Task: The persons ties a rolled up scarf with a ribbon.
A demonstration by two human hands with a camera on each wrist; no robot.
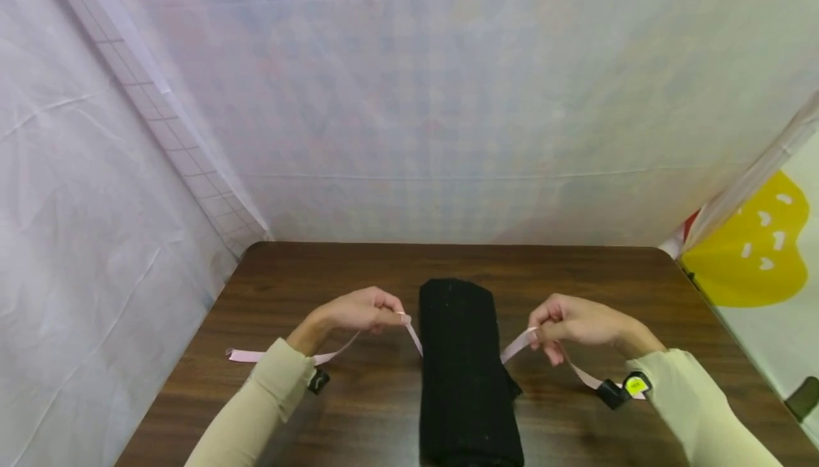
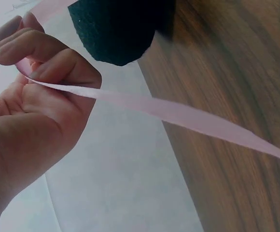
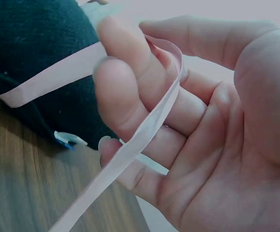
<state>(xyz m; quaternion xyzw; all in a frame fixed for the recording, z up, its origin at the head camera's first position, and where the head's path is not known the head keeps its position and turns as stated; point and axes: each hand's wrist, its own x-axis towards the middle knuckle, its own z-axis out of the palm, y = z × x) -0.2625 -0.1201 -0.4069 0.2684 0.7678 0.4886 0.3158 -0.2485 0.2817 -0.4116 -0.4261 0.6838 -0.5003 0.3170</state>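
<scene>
A rolled bundle of black cloth (image 1: 463,374) lies lengthwise on the brown wooden table. A pale pink ribbon (image 1: 414,337) comes out from both sides of the roll; its middle is hidden by the cloth. Left of the roll, my left hand (image 1: 365,309) pinches the ribbon between thumb and fingers, and a loose tail trails left across the table. On the other side my right hand (image 1: 572,321) pinches the ribbon's other length, whose end hangs toward the right wrist. In the right wrist view the ribbon (image 3: 58,77) lies against the dark roll and loops over the fingers.
The dark brown table (image 1: 345,264) has white sheeting (image 1: 409,119) hanging behind it and along its left side. At the right, a yellow shape (image 1: 751,254) with white marks shows beyond the table edge. Each wrist wears a black strap; the right one (image 1: 614,394) overlaps the ribbon.
</scene>
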